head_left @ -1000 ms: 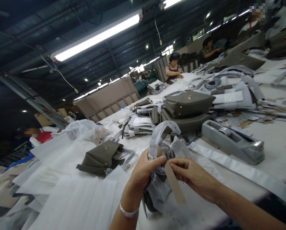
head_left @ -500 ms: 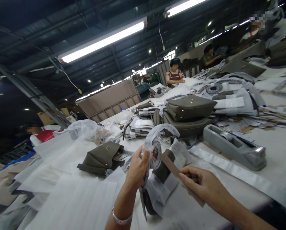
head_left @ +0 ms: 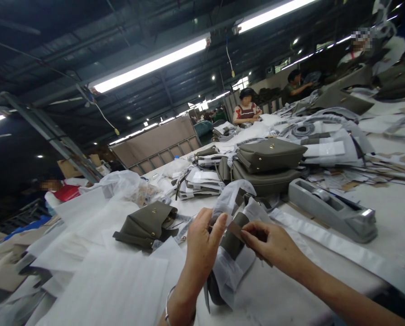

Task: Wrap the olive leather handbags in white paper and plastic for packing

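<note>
My left hand (head_left: 202, 242) is closed around a coiled strap in whitish wrapping (head_left: 235, 188), most of it hidden behind my fingers. A brown card strip (head_left: 235, 230) is pinched in my right hand (head_left: 272, 244); its tip reaches close to the left thumb. Below both hands lies an olive piece with white wrapping (head_left: 233, 243) around its ends. A pointed metal blade (head_left: 207, 296) shows beneath my left wrist. Left of my hands, an olive handbag (head_left: 147, 224) with gold fittings rests on the table.
A grey tape dispenser (head_left: 331, 210) stands at the right, beside a long white strip (head_left: 345, 253). Stacked olive bags (head_left: 270, 156) sit behind my hands. White foam sheets (head_left: 103, 285) cover the left side. Co-workers, one in a patterned top (head_left: 246, 111), are farther back.
My hands have come closer together. The right hand moved left and up with the card strip, bringing it to the coiled strap. My left hand has turned, hiding the coil.
</note>
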Motion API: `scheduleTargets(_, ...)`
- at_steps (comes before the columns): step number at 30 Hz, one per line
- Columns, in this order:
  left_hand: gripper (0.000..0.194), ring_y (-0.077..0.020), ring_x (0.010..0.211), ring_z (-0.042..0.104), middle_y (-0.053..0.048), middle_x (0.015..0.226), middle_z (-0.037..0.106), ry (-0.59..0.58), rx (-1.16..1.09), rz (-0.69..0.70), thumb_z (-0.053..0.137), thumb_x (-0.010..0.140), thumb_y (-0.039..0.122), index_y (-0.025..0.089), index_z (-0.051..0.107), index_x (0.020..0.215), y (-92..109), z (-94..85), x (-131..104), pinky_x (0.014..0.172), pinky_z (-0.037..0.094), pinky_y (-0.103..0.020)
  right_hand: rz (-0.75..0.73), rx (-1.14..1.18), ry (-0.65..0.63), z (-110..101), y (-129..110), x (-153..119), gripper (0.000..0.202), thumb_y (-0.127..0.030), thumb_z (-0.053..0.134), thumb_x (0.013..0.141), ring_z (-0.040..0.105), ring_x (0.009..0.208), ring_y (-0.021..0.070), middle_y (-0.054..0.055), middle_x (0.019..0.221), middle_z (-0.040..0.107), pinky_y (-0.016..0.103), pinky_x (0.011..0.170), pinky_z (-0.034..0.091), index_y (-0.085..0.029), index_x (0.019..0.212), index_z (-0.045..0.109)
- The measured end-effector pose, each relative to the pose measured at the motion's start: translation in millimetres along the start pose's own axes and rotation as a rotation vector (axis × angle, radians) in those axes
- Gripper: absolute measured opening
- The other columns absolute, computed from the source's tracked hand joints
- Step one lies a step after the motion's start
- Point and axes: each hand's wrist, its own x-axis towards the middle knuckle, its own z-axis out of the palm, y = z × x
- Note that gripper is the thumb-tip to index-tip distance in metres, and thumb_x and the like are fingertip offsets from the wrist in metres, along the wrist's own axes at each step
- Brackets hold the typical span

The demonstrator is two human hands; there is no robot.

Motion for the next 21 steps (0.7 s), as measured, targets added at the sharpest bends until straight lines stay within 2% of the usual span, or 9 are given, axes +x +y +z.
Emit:
scheduleTargets(5,0.031,-0.0182,0.076,0.054,-0.002,0.081,0.059,-0.003,0.049,0.013,0.05,0.099,0.043,0.02,0.06,0.082,3.3,2.1,-2.0,0.069,0.035,-0.028,-0.057,0.13,-0.007,6.1,-6.4,4.9,0.034,-0.053,0.067,0.086,0.047,0.046,0.0099,-0.002,0.059,0.058,0.023,0.043,0.032,-0.019,0.085,0.072)
scheduleTargets(8,0.026,-0.0204,0.086,0.061,-0.004,0.094,0.068,0.001,-0.037,-0.006,0.054,0.097,0.043,0.021,0.066,0.104,4.8,-1.6,-2.4,0.075,0.041,-0.028,-0.082,0.19,-0.033,9.2,-7.3,12.2,0.034,-0.052,0.07,0.084,0.046,0.048,0.0096,-0.003,0.058,0.055,0.023,0.044,0.03,-0.019,0.085,0.071)
scheduleTargets(10,0.03,-0.0216,0.096,0.064,-0.005,0.106,0.07,0.015,-0.072,-0.004,0.057,0.097,0.042,0.023,0.064,0.12,5.9,-2.8,-2.3,0.082,0.043,-0.028,-0.077,0.241,-0.056,12.8,-8.6,15.8,0.035,-0.053,0.069,0.085,0.042,0.047,0.0085,-0.004,0.057,0.052,0.023,0.044,0.028,-0.018,0.082,0.07)
scheduleTargets(12,0.033,-0.0216,0.097,0.064,-0.005,0.107,0.07,0.033,-0.028,0.021,0.057,0.097,0.041,0.024,0.063,0.125,6.9,-1.4,-2.5,0.084,0.045,-0.028,-0.056,0.313,-0.06,16.9,-12.7,16.8,0.037,-0.054,0.069,0.085,0.038,0.047,0.0074,-0.005,0.056,0.05,0.023,0.045,0.026,-0.017,0.078,0.068)
scheduleTargets(15,0.031,-0.0221,0.097,0.064,-0.008,0.106,0.067,0.07,0.075,0.073,0.052,0.1,0.037,0.023,0.066,0.124,7.9,3.6,-4.5,0.085,0.047,-0.029,-0.03,0.461,-0.097,18.7,-22.6,12.2,0.033,-0.05,0.07,0.085,0.047,0.06,0.0094,-0.003,0.067,0.057,0.022,0.056,0.037,-0.017,0.082,0.071)
scheduleTargets(18,0.033,-0.0232,0.106,0.062,-0.009,0.117,0.063,0.09,0.123,0.116,0.048,0.101,0.033,0.024,0.064,0.129,9.2,8.0,-7.7,0.09,0.048,-0.03,0.032,0.617,-0.228,12.7,-30.5,3.9,0.027,-0.044,0.071,0.087,0.058,0.083,0.0146,0.001,0.084,0.065,0.026,0.079,0.046,-0.019,0.098,0.074)
scheduleTargets(21,0.035,-0.0239,0.108,0.061,-0.01,0.121,0.062,0.087,0.165,0.151,0.047,0.101,0.03,0.027,0.063,0.133,13.0,10.8,-9.8,0.091,0.049,-0.031,0.07,0.625,-0.24,5.7,-32.7,-0.6,0.032,-0.048,0.071,0.085,0.058,0.082,0.0159,0.003,0.085,0.066,0.027,0.077,0.047,-0.017,0.091,0.074)
